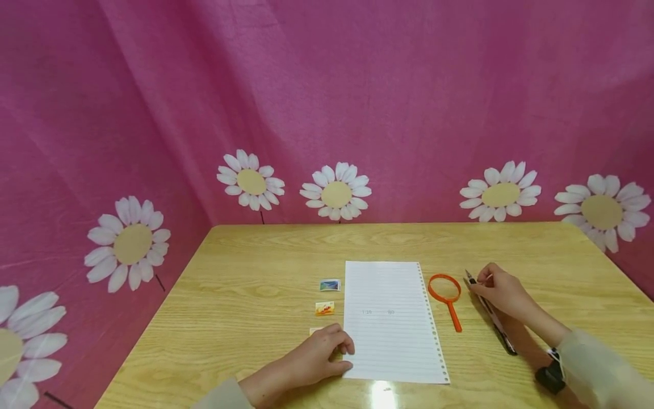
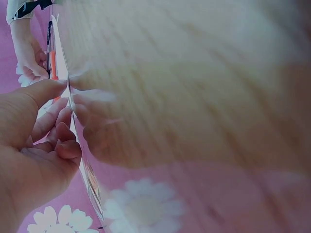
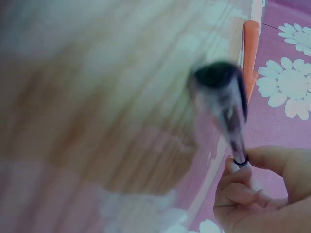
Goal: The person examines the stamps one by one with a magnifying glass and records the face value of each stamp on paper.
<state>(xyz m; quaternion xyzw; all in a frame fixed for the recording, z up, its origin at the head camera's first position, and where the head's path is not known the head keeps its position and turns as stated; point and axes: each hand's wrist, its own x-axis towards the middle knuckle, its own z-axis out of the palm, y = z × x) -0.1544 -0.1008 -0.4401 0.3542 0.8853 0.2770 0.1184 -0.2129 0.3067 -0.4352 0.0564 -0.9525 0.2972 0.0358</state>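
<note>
A black pen [image 1: 494,321] with a pale, shiny tip slants along the right side of the table. Near that tip, my right hand [image 1: 503,291] pinches it between thumb and fingers; the right wrist view shows the pen [image 3: 231,116] with its far end toward the camera. My left hand [image 1: 324,353] rests at the left edge of a lined sheet of paper [image 1: 390,346], fingers loosely bent and thumb on the margin. Faint handwritten numbers stand mid-sheet. Between paper and pen lies an orange magnifying glass [image 1: 453,316].
Left of the paper are small stamp-like pictures: a blue-green one [image 1: 330,285], a yellow-and-red one [image 1: 324,308], and a third [image 1: 315,330] mostly hidden by the left hand. A pink curtain [image 1: 327,102] with daisies hangs behind the wooden table [image 1: 245,295].
</note>
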